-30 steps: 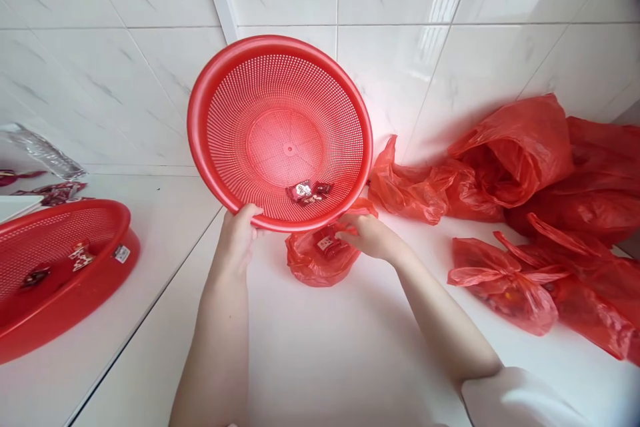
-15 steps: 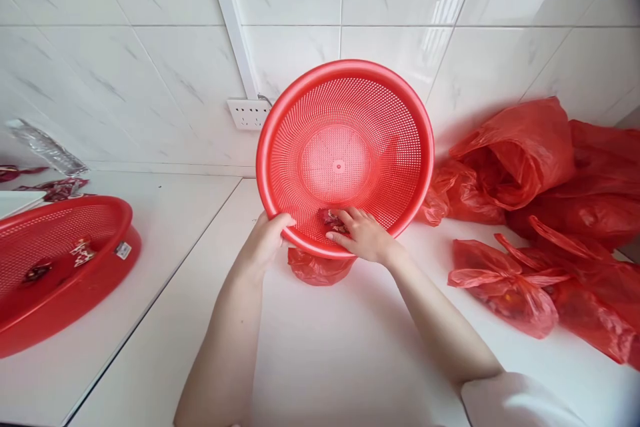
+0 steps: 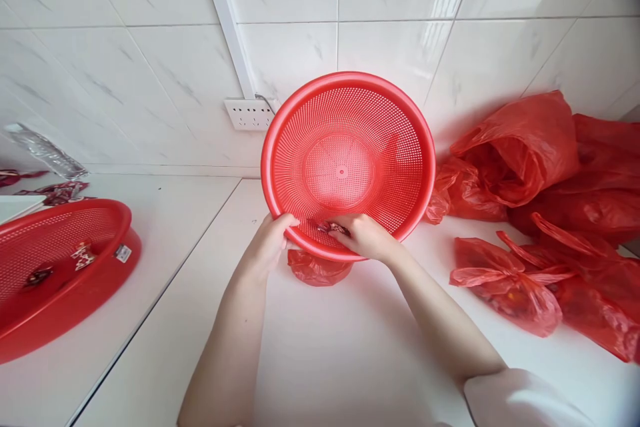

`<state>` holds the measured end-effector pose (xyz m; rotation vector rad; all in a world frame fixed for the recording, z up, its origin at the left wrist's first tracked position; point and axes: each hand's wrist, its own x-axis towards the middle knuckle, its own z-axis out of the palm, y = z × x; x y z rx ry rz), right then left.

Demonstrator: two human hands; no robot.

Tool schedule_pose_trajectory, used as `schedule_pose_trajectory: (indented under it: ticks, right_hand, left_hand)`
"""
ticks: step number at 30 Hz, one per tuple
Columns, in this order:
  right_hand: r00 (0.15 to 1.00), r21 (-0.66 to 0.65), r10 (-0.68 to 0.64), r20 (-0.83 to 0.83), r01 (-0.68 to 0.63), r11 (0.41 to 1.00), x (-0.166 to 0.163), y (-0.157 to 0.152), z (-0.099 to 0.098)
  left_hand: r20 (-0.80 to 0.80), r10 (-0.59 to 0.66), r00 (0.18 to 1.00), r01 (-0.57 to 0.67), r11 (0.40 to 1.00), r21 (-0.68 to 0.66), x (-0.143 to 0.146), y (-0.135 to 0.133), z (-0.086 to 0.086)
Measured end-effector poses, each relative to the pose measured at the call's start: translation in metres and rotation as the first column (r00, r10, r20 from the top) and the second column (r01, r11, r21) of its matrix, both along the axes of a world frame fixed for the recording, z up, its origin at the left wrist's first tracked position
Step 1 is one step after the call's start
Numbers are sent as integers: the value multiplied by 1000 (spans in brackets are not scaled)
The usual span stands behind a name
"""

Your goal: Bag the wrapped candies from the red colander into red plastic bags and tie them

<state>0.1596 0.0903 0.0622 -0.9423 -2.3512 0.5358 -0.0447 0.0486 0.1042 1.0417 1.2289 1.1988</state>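
Observation:
A red perforated plastic basket (image 3: 320,100) is tilted with its mouth toward me. My left hand (image 3: 270,240) grips its lower left rim, thumb over the inside. My right hand (image 3: 367,237) reaches over the lower rim into the basket, its fingers curled round a small dark red packet (image 3: 330,227) with pale print. The packet lies against the basket's lower inner wall, and my fingers partly cover it. Beneath the basket's front rim, a red plastic bag (image 3: 320,268) rests on the white table.
Another red basket (image 3: 117,233) on the left holds a few small packets (image 3: 83,255). Several red plastic bags (image 3: 515,147) crowd the right side, one knotted (image 3: 510,287). A white socket strip (image 3: 247,113) is fixed to the tiled wall behind.
My right fingers, outstretched over the packet before, have curled round it. The basket has come slightly down in view, with both hands still at it.

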Motion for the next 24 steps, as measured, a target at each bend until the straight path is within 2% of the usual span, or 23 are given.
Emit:
schedule_pose_trajectory:
  ticks: [2, 4, 6, 8, 12, 15, 18, 22, 24]
  right_hand:
    - [994, -35, -59, -87, 56, 998, 3, 1, 2]
    - [975, -143, -109, -192, 82, 986, 7, 1, 5]
    - [960, -290, -100, -261, 21, 957, 11, 0, 7]
    - [963, -363, -51, -263, -49, 931, 13, -1, 8]
    - [991, -293, -10, -134, -30, 956, 9, 4, -1]
    - [994, -349, -79, -77, 47, 936, 3, 9, -11]
    - [980, -350, -186, -68, 151, 924, 0, 13, -18]
    - [966, -337, -221, -131, 167, 927, 2, 15, -20]
    - [947, -309, -274, -165, 215, 927, 5, 16, -18]
  left_hand:
    - [-20, 55, 998, -55, 999, 2, -5, 1, 0]
    - [-51, 120, 991, -119, 993, 22, -13, 2, 2]
    - [-63, 204, 977, -202, 978, 49, -22, 2, 5]
    - [-39, 297, 954, -292, 952, 91, -31, 3, 8]
    - [-7, 439, 898, -432, 887, 165, -48, 3, 11]
    - [-33, 510, 859, -497, 849, 179, -58, 4, 9]
    - [-39, 515, 856, -499, 845, 193, -64, 4, 7]
    - [-35, 492, 870, -476, 856, 202, -63, 6, 4]
    - [-39, 506, 862, -487, 847, 213, -61, 8, 3]
